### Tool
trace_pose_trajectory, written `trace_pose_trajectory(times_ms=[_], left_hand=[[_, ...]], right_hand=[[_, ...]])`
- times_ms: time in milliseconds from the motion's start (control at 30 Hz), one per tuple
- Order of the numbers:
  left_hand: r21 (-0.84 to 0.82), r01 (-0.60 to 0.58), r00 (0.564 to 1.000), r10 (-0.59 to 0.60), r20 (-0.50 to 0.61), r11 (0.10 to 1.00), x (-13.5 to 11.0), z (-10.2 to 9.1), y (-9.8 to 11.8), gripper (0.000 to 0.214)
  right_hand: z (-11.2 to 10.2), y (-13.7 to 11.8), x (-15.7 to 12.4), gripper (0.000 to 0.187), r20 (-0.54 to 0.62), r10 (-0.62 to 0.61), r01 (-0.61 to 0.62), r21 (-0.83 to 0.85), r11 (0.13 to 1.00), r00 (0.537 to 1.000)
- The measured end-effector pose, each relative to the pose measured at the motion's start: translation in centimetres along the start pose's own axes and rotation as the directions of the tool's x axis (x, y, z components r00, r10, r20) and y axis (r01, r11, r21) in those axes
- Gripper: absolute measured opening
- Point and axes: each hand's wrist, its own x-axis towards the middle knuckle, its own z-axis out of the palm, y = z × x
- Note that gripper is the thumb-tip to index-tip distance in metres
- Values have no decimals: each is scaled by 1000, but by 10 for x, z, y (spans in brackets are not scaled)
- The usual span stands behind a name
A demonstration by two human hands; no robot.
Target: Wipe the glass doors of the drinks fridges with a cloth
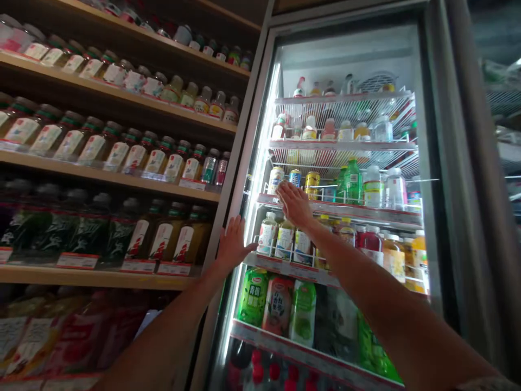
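A white drinks can [275, 179] stands at the left end of a middle shelf in a lit glass-fronted refrigerator [243, 157], just beyond the fingertips of a person's right hand [294, 205]. That hand is extended, its fingers straight and close together, holding nothing; whether it touches the can or any glass before it cannot be told. To the right of the white can stand a blue can [295, 177] and a gold can [312, 185], with a green bottle [352, 182] farther right. The person's left hand [233, 243], empty, with fingers up and thumb spread toward the right, is at the refrigerator's left edge; contact there is unclear. One shelf below, a pale-labelled bottle [267, 233] stands at the left end, and beneath it a large green bottle [253, 297] sits beside a large red one [278, 305]. Red-capped bottles [258, 371] line the bottom. At left, wooden shelves [97, 276] hold rows of bottles, among them dark green ones [87, 220].
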Motion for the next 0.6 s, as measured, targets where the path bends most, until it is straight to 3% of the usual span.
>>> trace_pose_trajectory(times_ms=[167,333,400,500,600], left_hand=[[25,19,1000,-19,-13,1000,-6,-12,-21,76],[48,63,998,-62,-7,997,-7,-26,-43,76],[51,47,999,-46,-20,998,-8,-28,-51,76],[65,21,999,-19,-32,998,-12,-29,-62,76],[88,2,999,2,-48,996,-18,-33,-69,76]], right_hand=[[15,-32,-11,56,155,-285,277,71,958,946],[21,-36,27,53,66,-74,72,37,997,995],[28,-48,33,53,73,-76,72,47,996,994],[43,-80,14,51,131,-215,203,94,975,968],[50,-105,-15,45,174,-422,395,172,902,889]])
